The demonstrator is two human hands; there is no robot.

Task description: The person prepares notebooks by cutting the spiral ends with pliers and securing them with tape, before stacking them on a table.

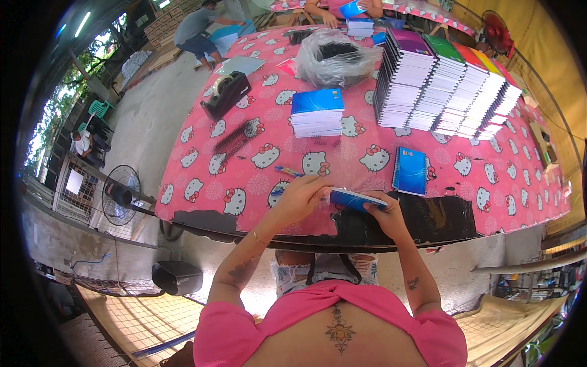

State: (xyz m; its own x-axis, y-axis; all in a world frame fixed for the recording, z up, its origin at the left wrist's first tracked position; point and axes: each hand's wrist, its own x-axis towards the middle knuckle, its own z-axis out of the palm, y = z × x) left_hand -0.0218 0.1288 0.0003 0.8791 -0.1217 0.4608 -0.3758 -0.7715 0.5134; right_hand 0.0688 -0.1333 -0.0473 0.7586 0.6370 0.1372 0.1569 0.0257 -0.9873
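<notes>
A small blue-covered notebook [356, 199] is held level over the near edge of the table, in both hands. My right hand [384, 211] grips it from below at its right end. My left hand [302, 194] is closed on its left edge, fingers curled over the spine side. A blue pen [287, 171] lies on the pink patterned tablecloth [257, 183] just beyond my left hand. Another blue spiral notebook [410, 170] lies flat to the right of my hands.
A short stack of blue notebooks [317, 114] sits mid-table, black spiral coils [235, 138] and a tape dispenser [227, 95] to the left. Tall rows of spiral notebooks [446, 85] fill the far right. A clear plastic bag [338, 57] lies behind. Other people work at the far end.
</notes>
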